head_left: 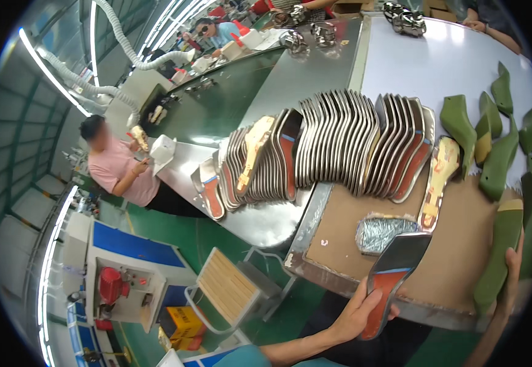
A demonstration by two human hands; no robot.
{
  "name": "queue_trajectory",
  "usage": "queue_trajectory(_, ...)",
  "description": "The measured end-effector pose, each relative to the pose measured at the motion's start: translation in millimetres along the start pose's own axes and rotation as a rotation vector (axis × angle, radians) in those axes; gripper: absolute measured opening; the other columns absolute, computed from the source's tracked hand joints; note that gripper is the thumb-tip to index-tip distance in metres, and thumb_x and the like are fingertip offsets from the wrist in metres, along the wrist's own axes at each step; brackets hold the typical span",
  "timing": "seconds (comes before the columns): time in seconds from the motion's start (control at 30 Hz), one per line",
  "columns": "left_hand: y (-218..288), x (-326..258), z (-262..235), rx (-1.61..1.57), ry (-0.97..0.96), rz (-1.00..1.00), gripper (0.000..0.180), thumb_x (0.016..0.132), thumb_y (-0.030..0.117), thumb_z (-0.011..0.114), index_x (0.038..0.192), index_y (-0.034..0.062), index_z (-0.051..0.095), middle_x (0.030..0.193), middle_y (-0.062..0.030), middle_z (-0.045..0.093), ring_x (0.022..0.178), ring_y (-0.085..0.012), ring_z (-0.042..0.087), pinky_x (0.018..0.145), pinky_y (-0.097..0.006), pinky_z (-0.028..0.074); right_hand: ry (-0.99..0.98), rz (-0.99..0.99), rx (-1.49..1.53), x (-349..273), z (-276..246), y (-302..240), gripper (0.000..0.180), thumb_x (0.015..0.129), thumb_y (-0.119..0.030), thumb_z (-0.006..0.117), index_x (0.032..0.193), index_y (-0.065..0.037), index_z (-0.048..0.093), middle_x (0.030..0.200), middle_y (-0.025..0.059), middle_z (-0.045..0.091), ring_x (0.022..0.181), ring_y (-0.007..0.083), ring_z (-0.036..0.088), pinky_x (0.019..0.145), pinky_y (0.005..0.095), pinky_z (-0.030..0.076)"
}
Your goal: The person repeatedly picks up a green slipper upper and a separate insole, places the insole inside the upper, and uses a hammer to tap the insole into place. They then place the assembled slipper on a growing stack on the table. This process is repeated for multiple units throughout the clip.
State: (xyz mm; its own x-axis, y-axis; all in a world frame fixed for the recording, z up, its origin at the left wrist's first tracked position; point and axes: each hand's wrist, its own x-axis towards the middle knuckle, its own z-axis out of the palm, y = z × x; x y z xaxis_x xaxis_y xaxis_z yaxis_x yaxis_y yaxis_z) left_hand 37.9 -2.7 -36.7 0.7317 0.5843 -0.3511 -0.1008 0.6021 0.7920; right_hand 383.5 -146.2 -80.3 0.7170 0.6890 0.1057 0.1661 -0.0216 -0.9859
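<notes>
My left hand (pixel 359 306) is closed around a shoe insole board (pixel 402 254), black at one end and reddish brown at the other, with a blue line between. At the right edge, my right hand (pixel 511 269) grips the side of a green shoe last (pixel 502 244) that stands tilted at the bench edge; part of this hand is hidden. Just beyond the held insole lie a pale yellow insole (pixel 440 177) with tan patches and a container of small silvery pieces (pixel 383 235). Long rows of insoles (pixel 336 144) stand on edge behind them.
More green lasts (pixel 459 119) lie at the right on the brown-covered bench (pixel 333 238) and the white surface. A slatted chair (pixel 229 287) stands below left. A person in pink (pixel 122 162) works across the metal table; others sit farther back.
</notes>
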Motion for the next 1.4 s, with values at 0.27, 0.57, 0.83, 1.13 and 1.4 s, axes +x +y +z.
queue_trajectory(0.27, -17, -39, -25, -0.104, -0.176, 0.146, 0.066, 0.094, 0.054, 0.044, 0.136, 0.0039, 0.032, 0.129, -0.0172, 0.05, 0.112, -0.031, 0.056, 0.097, -0.044, 0.045, -0.07, -0.392, -0.868, -160, 187, -158, 0.089, 0.055, -0.035, 0.087, 0.13, -0.005, 0.048, 0.113, 0.0221, 0.055, 0.101, 0.0349, 0.058, 0.083, 0.0392, 0.051)
queue_trajectory(0.57, -28, -114, -114, -0.748, 0.03, 0.044, 0.073, 0.087, 0.069, 0.037, 0.12, 0.0052, 0.052, 0.107, -0.0146, 0.061, 0.077, -0.0292, 0.063, 0.065, -0.045, 0.056, -0.546, 0.144, 0.088, -266, 269, -104, 0.062, 0.084, -0.029, 0.071, 0.13, 0.001, 0.042, 0.128, 0.0199, 0.048, 0.12, 0.0282, 0.048, 0.102, 0.0402, 0.037)
queue_trajectory(0.83, -7, -79, -69, -0.213, -0.173, 0.521, 0.071, 0.09, 0.055, 0.05, 0.14, 0.0065, 0.033, 0.126, -0.0175, 0.049, 0.111, -0.0312, 0.053, 0.093, -0.047, 0.048, -0.627, 0.226, 0.247, -251, 215, -103, 0.079, 0.073, -0.02, 0.083, 0.13, 0.002, 0.034, 0.128, 0.0174, 0.046, 0.121, 0.0244, 0.046, 0.103, 0.039, 0.036)
queue_trajectory(1.13, 8, -30, -36, -0.432, 0.032, 0.71, 0.05, 0.09, 0.019, 0.049, 0.137, 0.0165, 0.031, 0.127, -0.0226, 0.047, 0.119, -0.0371, 0.049, 0.101, -0.051, 0.041, -0.358, -0.631, -0.552, -162, 168, -87, 0.073, 0.063, -0.012, 0.084, 0.124, -0.008, 0.043, 0.117, 0.0187, 0.049, 0.106, 0.0385, 0.051, 0.091, 0.0437, 0.044)
queue_trajectory(1.4, -10, -69, -58, -0.288, 0.185, 0.666, 0.053, 0.09, 0.024, 0.052, 0.137, 0.0128, 0.031, 0.13, -0.0166, 0.047, 0.122, -0.0308, 0.047, 0.102, -0.045, 0.042, -0.487, -0.61, -0.629, -158, 170, -90, 0.067, 0.063, -0.009, 0.081, 0.121, -0.01, 0.047, 0.113, 0.0152, 0.049, 0.107, 0.0347, 0.049, 0.093, 0.044, 0.042)
